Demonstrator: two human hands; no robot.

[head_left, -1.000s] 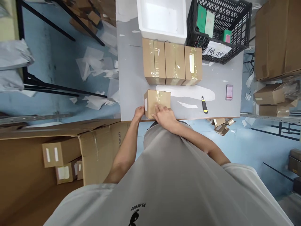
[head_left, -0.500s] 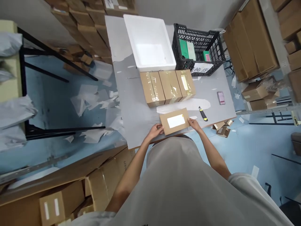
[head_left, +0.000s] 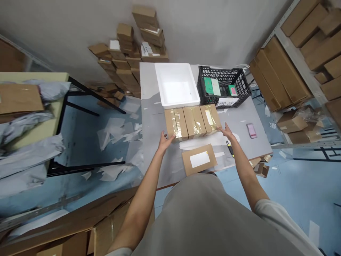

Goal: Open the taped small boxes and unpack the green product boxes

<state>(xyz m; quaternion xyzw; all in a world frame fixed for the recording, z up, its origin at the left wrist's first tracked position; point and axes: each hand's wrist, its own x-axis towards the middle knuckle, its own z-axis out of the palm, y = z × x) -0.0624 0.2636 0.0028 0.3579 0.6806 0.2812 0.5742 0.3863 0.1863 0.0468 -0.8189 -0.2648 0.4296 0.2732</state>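
Note:
Three taped cardboard boxes stand side by side on the table: a left box [head_left: 176, 123], a middle box [head_left: 194, 121] and a right box [head_left: 210, 118]. My left hand [head_left: 164, 141], fingers spread, reaches the near left corner of the left box. At the near right corner of the right box is my right hand [head_left: 226, 131], open with its fingers apart. Closer to my body lies a flat cardboard parcel [head_left: 199, 160] with a white label, untouched by either hand. A yellow and black utility knife [head_left: 230, 148] lies partly behind my right forearm.
Behind the boxes sits a white foam tub [head_left: 178, 87], with a black plastic crate [head_left: 225, 87] holding green and white boxes to its right. A small pink item [head_left: 251, 130] lies on the grey table [head_left: 153, 160]. Cardboard boxes [head_left: 126, 65] are stacked against the wall.
Both hands have let go of the flat parcel and moved forward to the outer corners of the box row. The parcel stays on the table. My view has tilted up.

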